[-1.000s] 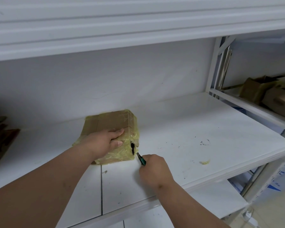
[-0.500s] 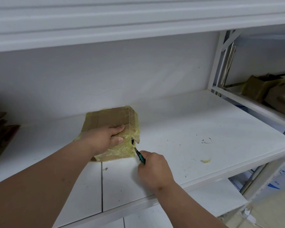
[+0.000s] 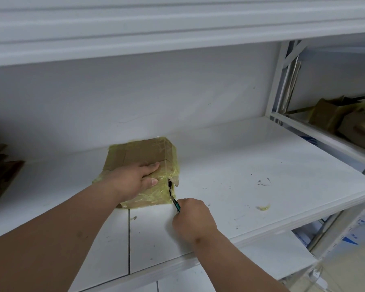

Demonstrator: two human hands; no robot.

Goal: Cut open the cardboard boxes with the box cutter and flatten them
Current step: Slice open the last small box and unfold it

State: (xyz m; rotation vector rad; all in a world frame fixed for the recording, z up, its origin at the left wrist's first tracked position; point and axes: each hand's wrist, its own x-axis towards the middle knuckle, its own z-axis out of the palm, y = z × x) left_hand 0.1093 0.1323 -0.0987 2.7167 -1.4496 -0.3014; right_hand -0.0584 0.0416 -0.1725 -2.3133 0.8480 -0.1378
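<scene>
A small cardboard box (image 3: 143,157) wrapped in yellowish tape sits on the white shelf (image 3: 240,165). My left hand (image 3: 133,180) lies flat on its top near the front edge, fingers straight, thumb over the front face. My right hand (image 3: 191,218) grips a green-handled box cutter (image 3: 176,204). Its blade is in a dark slit at the box's front right corner, where a torn cardboard tab sticks out.
A scrap of tape (image 3: 262,208) and dark specks lie on the shelf to the right. More cardboard boxes (image 3: 341,116) sit on the neighbouring rack at right. Flattened brown cardboard (image 3: 0,171) is stacked at the left edge. A white upper shelf (image 3: 135,39) overhangs.
The cutter blade has gone further up into the corner slit, which has lengthened, and a cardboard tab now sticks out. My left hand stays on the box.
</scene>
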